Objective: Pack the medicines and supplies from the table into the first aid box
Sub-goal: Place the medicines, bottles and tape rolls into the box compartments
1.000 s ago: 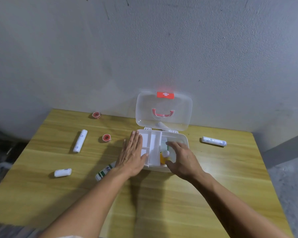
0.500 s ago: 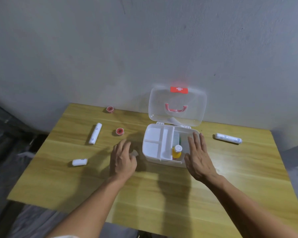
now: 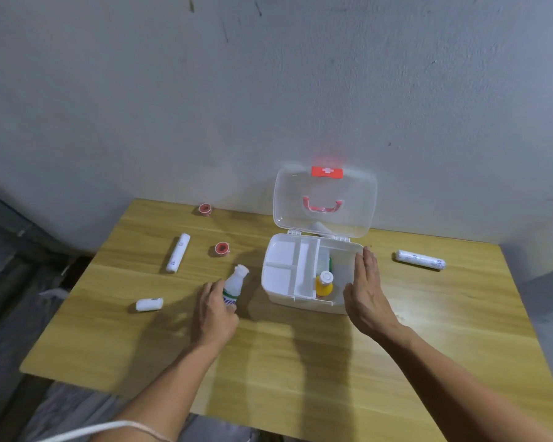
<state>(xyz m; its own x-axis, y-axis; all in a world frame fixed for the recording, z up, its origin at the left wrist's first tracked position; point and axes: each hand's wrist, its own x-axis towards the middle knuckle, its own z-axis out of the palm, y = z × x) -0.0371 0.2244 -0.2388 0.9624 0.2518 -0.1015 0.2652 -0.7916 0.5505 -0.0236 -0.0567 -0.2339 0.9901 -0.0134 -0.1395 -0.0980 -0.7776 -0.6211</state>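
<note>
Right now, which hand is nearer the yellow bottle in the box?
Right. The right hand rests flat at the box's right wall, just beside the yellow bottle. The left hand is left of the box, on a white bottle.

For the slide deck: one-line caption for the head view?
Left hand grasps white bottle; right hand steadies open first aid box.

Your left hand [image 3: 214, 309] grips the white bottle [image 3: 234, 286] beside the open first aid box [image 3: 304, 301]; your right hand [image 3: 366, 290] rests flat against its right wall.
</note>
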